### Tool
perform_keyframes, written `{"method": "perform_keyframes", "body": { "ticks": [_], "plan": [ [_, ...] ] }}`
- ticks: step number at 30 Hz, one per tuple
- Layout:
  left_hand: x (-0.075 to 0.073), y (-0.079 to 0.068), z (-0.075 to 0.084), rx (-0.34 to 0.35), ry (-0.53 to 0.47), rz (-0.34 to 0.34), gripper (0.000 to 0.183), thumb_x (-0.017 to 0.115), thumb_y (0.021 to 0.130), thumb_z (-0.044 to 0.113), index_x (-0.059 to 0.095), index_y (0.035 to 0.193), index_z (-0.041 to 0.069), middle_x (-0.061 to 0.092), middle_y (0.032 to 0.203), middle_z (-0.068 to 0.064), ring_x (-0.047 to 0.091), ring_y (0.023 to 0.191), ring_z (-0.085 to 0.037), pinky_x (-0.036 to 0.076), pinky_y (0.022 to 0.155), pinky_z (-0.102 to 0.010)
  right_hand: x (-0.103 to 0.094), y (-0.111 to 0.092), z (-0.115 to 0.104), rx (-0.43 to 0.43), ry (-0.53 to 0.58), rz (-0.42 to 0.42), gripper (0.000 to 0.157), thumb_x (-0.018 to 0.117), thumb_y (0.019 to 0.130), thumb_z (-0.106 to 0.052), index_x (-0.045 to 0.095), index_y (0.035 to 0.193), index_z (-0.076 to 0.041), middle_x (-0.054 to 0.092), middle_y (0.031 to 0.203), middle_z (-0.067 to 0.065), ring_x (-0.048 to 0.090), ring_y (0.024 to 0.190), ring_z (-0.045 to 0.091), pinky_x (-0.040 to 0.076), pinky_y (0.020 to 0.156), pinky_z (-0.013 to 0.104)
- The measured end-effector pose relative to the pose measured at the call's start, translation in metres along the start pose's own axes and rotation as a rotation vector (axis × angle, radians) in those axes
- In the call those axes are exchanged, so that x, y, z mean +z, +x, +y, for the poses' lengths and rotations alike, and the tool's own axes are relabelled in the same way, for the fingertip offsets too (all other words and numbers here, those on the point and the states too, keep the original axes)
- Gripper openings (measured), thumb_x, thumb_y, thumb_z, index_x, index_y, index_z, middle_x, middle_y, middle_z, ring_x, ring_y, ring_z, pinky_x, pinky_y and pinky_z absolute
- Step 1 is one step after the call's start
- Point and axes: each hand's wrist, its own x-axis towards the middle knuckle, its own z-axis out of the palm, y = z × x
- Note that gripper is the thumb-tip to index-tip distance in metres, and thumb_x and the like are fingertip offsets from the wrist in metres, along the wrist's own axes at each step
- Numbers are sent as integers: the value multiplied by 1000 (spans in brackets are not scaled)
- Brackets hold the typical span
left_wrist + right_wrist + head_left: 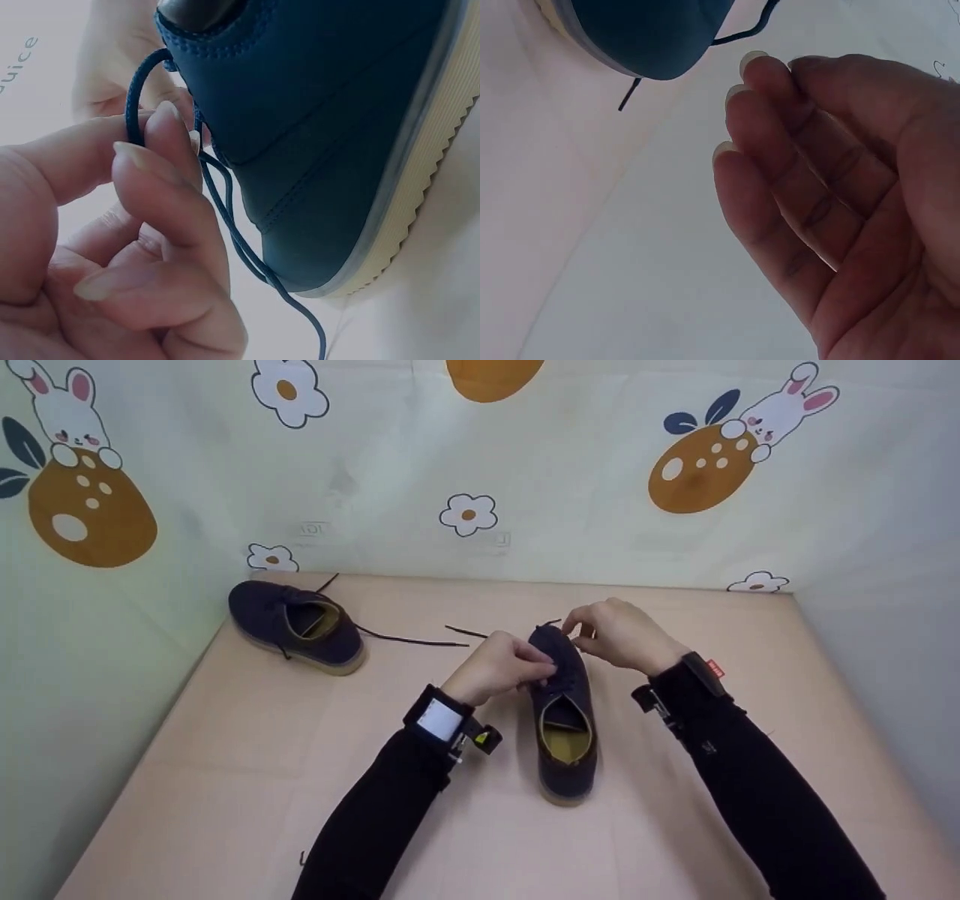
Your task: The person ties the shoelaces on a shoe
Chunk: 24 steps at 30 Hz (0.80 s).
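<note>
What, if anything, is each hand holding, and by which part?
The left hand pinches a shoelace by its arched part; right hand: cannot tell.

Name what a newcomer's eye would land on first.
Probably the left hand pinching a lace on the nearer shoe, with the right hand beside its toe. Then the other shoe at far left, its lace trailing rightward. Behind, printed rabbits cling to brown fruits on the backdrop.

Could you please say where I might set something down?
Bare table lies between the leftmost shoe and left sleeve, and right of the right sleeve. The other shoe is crowded by the left hand and right hand; a lace lies between the shoes.
</note>
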Motion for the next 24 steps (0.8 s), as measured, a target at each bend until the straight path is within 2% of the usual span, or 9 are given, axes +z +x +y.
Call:
{"method": "perform_keyframes", "body": {
  "ticks": [5, 10, 14, 17, 24],
  "plan": [
    [0, 0, -1, 16, -15, -7, 15, 74, 90, 12, 77, 100, 2, 71, 76, -4, 55, 59, -10, 42, 50, -19, 11, 4, -4, -57, 5, -53, 24, 72, 85, -2, 73, 108, -11, 68, 82, 3, 59, 68, 16, 49, 62, 34],
    [0, 1, 0, 43, -19, -5, 15, 74, 90, 11, 76, 101, 1, 71, 78, -4, 56, 60, -11, 42, 51, -19, 16, 6, -7, -98, -4, -50, 17, 73, 83, -3, 75, 97, -13, 65, 78, -1, 56, 68, 17, 47, 64, 35],
    [1, 1, 0, 57, -6, -6, 14, 73, 90, 10, 76, 100, 0, 70, 77, -5, 54, 59, -10, 42, 51, -20, 18, 6, -6, -122, -17, -39, 12, 74, 84, -7, 75, 93, -14, 69, 82, -2, 61, 74, 18, 50, 69, 36],
    [1, 2, -1, 59, 2, 4, 13, 73, 90, 10, 76, 98, 0, 70, 76, -5, 54, 58, -11, 42, 50, -20, 20, 7, -6, -131, -25, -31, 9, 74, 85, -8, 75, 91, -13, 71, 86, -1, 64, 78, 18, 51, 73, 37],
    [0, 3, -3, 44, -26, 17, 13, 74, 90, 11, 75, 96, 0, 70, 75, -5, 58, 62, -17, 44, 52, -22, 17, 6, -10, -108, -65, -10, 4, 74, 86, -9, 72, 85, -13, 68, 79, -1, 61, 71, 18, 50, 68, 38]
  ]
}}
